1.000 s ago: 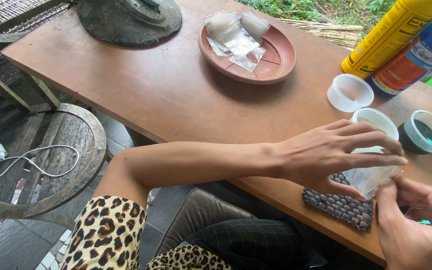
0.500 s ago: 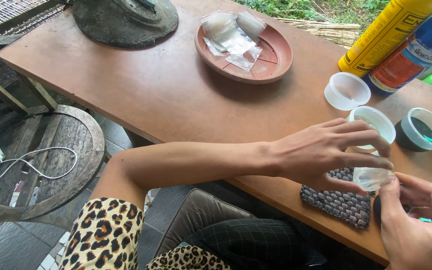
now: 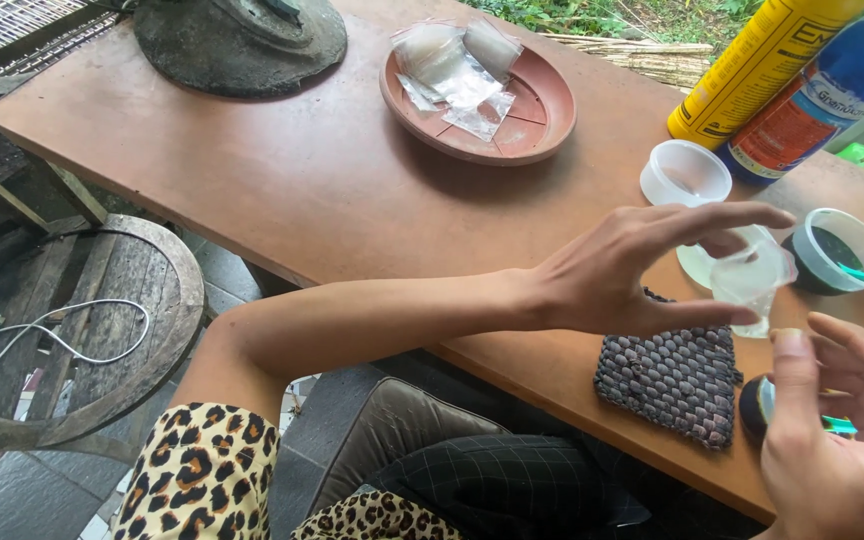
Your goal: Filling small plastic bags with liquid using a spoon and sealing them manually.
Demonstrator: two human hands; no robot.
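My left hand [image 3: 642, 270] reaches across the brown table [image 3: 282, 190] and pinches a small clear plastic bag [image 3: 749, 283] between thumb and fingers. The bag hangs just above a woven grey mat [image 3: 667, 380]. My right hand [image 3: 837, 430] is at the lower right, fingers curled and apart, just below the bag and not clearly touching it. A small dark round thing [image 3: 752, 405] shows behind that hand's thumb.
A brown dish [image 3: 542, 125] holds several clear bags [image 3: 457, 65]. An empty clear cup [image 3: 685, 172], a dark-filled cup with a teal stick [image 3: 837, 250], a yellow can [image 3: 752, 65] and a blue bottle [image 3: 822, 90] stand at right. A dark stone base [image 3: 237, 45] sits at top left.
My left hand has lifted the small bag slightly and spread its fingers wider. My right hand has come off the bag and dropped lower.
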